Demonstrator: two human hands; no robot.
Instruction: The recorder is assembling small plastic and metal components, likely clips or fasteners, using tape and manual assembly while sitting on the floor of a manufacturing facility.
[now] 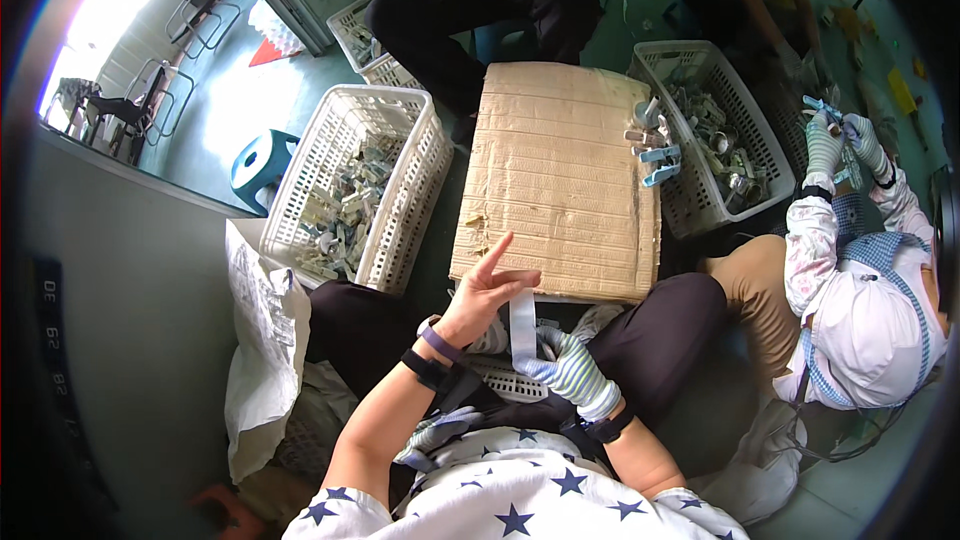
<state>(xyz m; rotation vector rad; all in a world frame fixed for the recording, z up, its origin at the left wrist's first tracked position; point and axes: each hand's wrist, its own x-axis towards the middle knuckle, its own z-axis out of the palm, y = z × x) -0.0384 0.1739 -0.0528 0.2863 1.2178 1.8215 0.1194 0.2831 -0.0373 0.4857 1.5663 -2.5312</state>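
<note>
Green workshop floor surrounds a flat sheet of cardboard [555,180] serving as a low worktop, with people seated around it. Just below its near edge, at about 6 o'clock from the cardboard, a pale strip [521,320] stands upright between the person's two hands. It looks thin, light and bendy, probably smooth enough to slip, so a pinch near one end would suit it best. The left hand [487,292] is bare, fingers spread wide with the forefinger pointing up, its fingertips touching the strip's top. The right hand [566,368], in a striped glove, is curled around the strip's lower end. White baskets [400,200] of small parts sit at 9 and 3 o'clock.
</note>
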